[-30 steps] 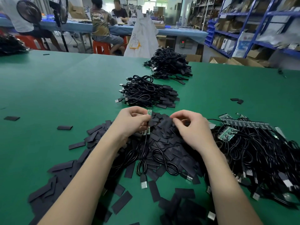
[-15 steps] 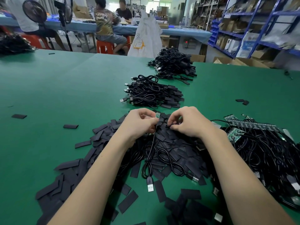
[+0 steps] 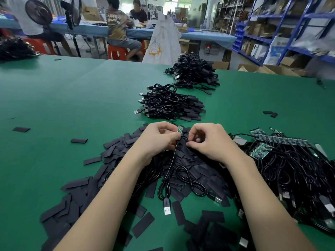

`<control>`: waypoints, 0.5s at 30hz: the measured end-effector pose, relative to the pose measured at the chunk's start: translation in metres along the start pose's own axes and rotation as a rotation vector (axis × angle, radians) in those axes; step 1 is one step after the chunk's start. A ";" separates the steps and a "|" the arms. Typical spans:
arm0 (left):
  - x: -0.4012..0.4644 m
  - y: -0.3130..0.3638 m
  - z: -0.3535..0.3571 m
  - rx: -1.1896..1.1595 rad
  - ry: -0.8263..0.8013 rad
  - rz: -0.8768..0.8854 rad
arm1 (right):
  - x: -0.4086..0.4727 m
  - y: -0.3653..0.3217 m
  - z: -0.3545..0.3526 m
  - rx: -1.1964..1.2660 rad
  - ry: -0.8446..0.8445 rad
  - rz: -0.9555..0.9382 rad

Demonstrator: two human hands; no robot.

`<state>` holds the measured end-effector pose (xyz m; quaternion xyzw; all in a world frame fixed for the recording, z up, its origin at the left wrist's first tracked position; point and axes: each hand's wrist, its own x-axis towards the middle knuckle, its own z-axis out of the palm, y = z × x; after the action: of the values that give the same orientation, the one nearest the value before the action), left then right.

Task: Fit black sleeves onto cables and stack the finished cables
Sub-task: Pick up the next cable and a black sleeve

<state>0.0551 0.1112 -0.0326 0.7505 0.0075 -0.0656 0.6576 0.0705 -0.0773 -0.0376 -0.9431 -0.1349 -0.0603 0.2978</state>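
**Limp cable, flimsy sleeve**

At frame centre, the left hand (image 3: 159, 140) pinches the cable (image 3: 170, 171) just below its small green board (image 3: 180, 128); the right hand (image 3: 208, 142) pinches a sleeve (image 3: 183, 140) off the pile. Both look light and floppy, so hold near the ends.

matt blk sleeves (image 3: 116, 143), green cloth table (image 3: 72, 98)
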 end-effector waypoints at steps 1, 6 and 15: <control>0.000 0.000 0.000 -0.009 -0.011 -0.002 | -0.003 0.000 0.001 0.028 0.006 0.010; -0.003 0.004 0.002 -0.122 -0.060 -0.028 | -0.019 0.000 0.004 0.373 0.152 0.076; -0.005 0.009 0.003 -0.253 -0.267 -0.078 | -0.026 -0.004 -0.005 1.323 0.197 0.273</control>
<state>0.0502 0.1074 -0.0237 0.6457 -0.0425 -0.1885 0.7387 0.0447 -0.0827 -0.0366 -0.5612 0.0047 -0.0123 0.8276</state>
